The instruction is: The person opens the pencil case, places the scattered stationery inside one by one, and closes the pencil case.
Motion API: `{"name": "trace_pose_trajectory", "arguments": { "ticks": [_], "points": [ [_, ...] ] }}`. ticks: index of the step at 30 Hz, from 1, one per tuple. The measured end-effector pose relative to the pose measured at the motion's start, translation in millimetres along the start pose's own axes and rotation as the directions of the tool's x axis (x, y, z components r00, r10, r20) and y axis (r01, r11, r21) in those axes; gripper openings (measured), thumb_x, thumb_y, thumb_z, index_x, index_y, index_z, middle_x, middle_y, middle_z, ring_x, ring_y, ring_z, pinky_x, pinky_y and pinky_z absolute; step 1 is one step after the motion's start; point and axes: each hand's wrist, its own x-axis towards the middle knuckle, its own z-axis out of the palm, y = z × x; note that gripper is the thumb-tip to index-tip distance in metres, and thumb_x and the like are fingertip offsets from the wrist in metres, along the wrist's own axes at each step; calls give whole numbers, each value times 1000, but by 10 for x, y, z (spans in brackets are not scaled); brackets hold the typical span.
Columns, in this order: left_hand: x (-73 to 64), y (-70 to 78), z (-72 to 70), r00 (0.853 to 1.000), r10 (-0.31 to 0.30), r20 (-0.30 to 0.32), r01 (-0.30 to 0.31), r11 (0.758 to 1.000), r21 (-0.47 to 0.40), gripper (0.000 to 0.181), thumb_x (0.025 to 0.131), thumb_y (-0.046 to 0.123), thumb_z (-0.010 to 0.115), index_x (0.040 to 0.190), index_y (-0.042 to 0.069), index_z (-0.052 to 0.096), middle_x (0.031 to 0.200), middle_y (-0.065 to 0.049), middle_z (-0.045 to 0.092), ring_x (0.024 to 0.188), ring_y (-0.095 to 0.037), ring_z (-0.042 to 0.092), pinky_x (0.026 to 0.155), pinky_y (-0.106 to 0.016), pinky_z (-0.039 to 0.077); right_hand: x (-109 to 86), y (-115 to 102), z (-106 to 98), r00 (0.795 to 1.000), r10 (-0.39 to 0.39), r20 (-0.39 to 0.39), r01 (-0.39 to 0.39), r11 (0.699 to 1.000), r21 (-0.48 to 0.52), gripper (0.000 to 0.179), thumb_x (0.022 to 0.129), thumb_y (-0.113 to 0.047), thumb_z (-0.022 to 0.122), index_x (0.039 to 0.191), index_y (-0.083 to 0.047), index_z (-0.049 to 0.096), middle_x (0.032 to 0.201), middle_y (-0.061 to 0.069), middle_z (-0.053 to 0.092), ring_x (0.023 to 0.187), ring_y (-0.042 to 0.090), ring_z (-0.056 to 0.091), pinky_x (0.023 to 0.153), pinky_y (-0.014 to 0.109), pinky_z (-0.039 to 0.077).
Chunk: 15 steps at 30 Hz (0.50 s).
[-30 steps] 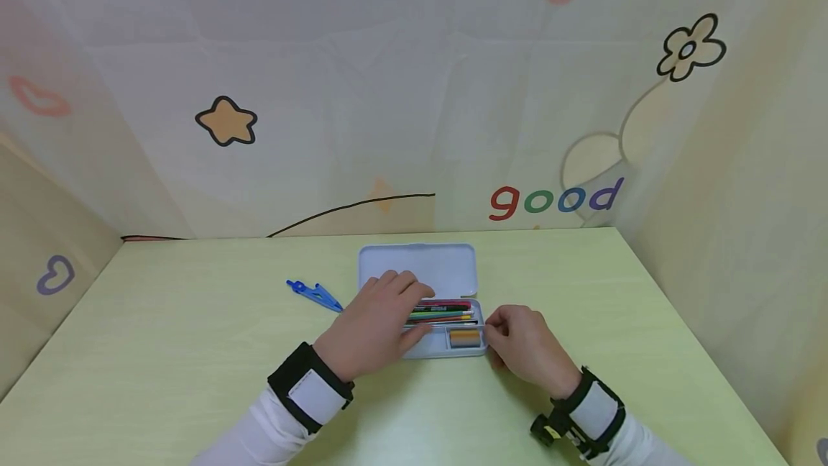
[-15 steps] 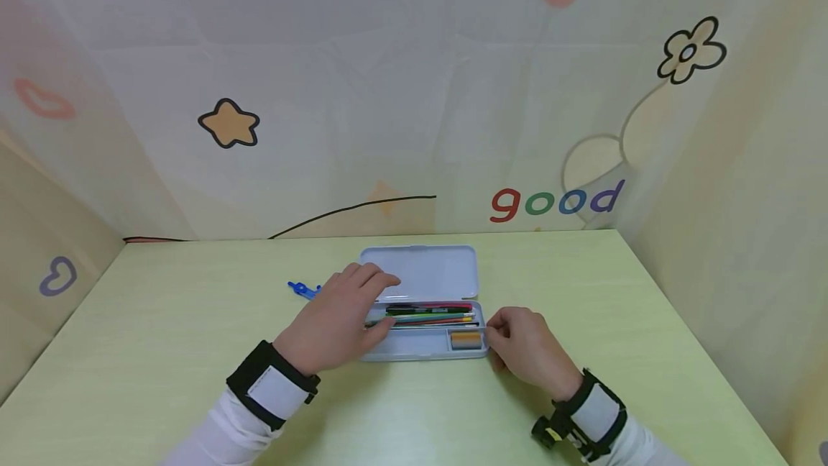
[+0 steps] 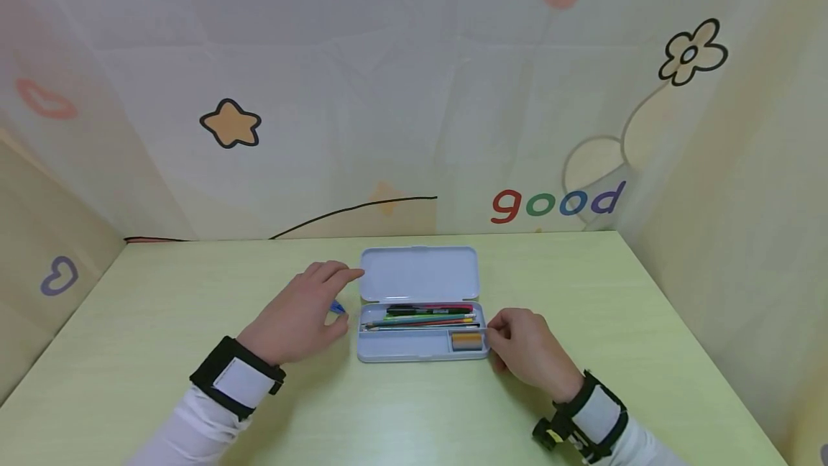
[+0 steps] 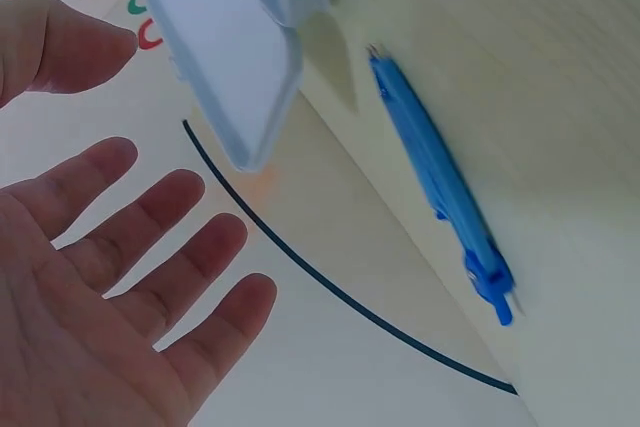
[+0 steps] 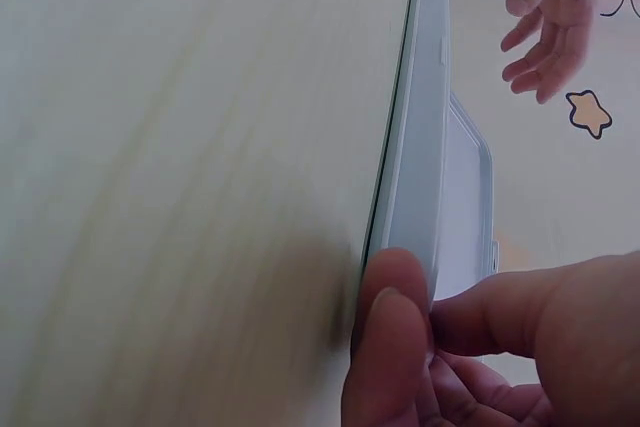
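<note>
An open pale-blue pencil case (image 3: 401, 348) lies on the table with its lid tipped back. Pens and pencils (image 3: 427, 320) fill its rear compartment, and a small tan and grey block (image 3: 466, 341) sits in the front right one. My right hand (image 3: 532, 352) grips the case's right end; in the right wrist view, thumb and fingers close on the case's edge (image 5: 415, 167). Left of the case, my left hand (image 3: 300, 316) hovers with spread fingers and holds nothing. Beneath it lies a blue drawing compass (image 4: 440, 182), mostly hidden in the head view.
The light wooden table (image 3: 414, 416) runs back to a printed curtain (image 3: 401, 128), close behind the raised lid. More curtain hangs along the left and right sides of the table.
My left hand has moved left, from over the pencil case to above the compass, uncovering the pencils and covering most of the compass. My right hand keeps its grip in place.
</note>
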Motion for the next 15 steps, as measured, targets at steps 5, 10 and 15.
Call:
{"name": "trace_pose_trajectory", "arguments": {
  "ticks": [5,10,15],
  "points": [
    [-24,-174,21,998,-52,42,52,999,-3,60,90,15,75,147,5,58,145,-12,58,134,-36,53,109,-55,46,-1,-5,0,1000,21,8,-21,1000,3,8,103,-9,65,100,-4,70,68,6,63,58,20,59,52,30,44],
    [-29,-302,35,992,-91,85,90,996,8,61,90,13,74,148,3,57,147,-16,57,137,-40,51,113,-58,44,-1,-8,-4,1000,24,10,-24,1000,0,8,103,-9,64,101,-4,70,69,5,63,59,19,59,52,30,45],
    [-6,-414,60,988,-105,110,101,994,36,60,88,9,74,146,2,59,146,-18,58,136,-43,52,113,-59,43,0,-11,-9,1000,23,12,-23,1000,-2,8,103,-9,64,100,-4,70,69,5,63,58,19,60,52,29,44]
  ]
}}
